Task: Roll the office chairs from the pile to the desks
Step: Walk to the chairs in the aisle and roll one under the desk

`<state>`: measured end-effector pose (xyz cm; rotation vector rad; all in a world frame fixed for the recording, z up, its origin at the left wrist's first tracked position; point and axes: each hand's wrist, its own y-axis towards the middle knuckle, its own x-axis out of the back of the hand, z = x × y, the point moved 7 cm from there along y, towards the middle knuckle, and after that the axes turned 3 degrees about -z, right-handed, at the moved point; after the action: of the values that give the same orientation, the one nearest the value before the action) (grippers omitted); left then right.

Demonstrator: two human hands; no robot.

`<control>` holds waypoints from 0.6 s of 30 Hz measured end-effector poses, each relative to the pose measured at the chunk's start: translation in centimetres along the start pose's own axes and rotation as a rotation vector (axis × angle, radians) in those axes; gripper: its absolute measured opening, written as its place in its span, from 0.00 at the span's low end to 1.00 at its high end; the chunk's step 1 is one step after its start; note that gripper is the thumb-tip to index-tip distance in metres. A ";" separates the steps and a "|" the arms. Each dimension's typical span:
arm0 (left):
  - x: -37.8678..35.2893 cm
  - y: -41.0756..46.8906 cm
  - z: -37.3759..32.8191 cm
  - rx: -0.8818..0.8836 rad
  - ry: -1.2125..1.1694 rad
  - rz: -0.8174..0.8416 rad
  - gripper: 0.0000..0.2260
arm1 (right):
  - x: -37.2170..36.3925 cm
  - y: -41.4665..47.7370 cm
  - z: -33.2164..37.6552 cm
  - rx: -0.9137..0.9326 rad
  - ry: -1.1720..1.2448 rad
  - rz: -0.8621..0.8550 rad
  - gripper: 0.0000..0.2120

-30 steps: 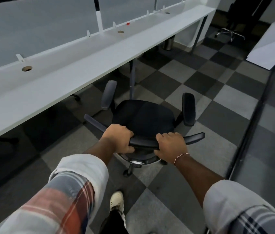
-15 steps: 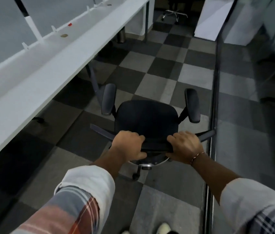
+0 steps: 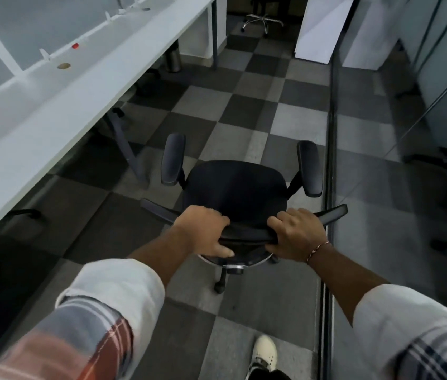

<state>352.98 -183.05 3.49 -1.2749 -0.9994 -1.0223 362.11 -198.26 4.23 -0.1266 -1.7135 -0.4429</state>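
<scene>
Along the top rail of the backrest [image 3: 247,236], both hands are clamped on; the left hand [image 3: 203,233] grips left of the middle, its fingers [image 3: 218,217] curled over the front of the rail and the thumb showing beneath it; the right hand [image 3: 297,238] grips right of the middle in the same way, fingers [image 3: 278,223] bunched close and hooked over the edge. From where I stand, the office chair [image 3: 236,187] lies straight ahead of both hands, seat facing away from the person, its two armrests [image 3: 173,160] pointing down the aisle; so its front-to-back line runs parallel to the long white bench [image 3: 52,111], not toward it. That bench sits off to the left, its edge near the left armrest but apart from it; the left hand is the nearer one. On the right, the end of the backrest comes just beside the glass partition [image 3: 332,149]. By my reckoning, tucking the chair under would call for swinging its front leftward across the chequered floor [image 3: 244,105], the right hand pushing and the left acting as pivot; little room to spare on the glass side.
</scene>
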 end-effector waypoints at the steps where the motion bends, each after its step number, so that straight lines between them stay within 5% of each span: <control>1: 0.3 1.0 0.5 0.008 0.000 0.024 0.28 | -0.1 0.4 -1.2 -0.001 -0.001 0.014 0.20; 10: 2.5 10.5 0.3 0.175 0.040 -0.031 0.26 | -2.3 3.5 -10.5 0.012 0.014 0.219 0.23; 18: 4.1 17.3 1.3 0.194 0.040 -0.081 0.27 | -4.0 6.8 -16.2 0.011 0.034 0.221 0.23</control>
<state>370.69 -181.44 3.09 -1.0587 -1.0992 -0.9835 380.04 -197.22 3.95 -0.2953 -1.6464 -0.2700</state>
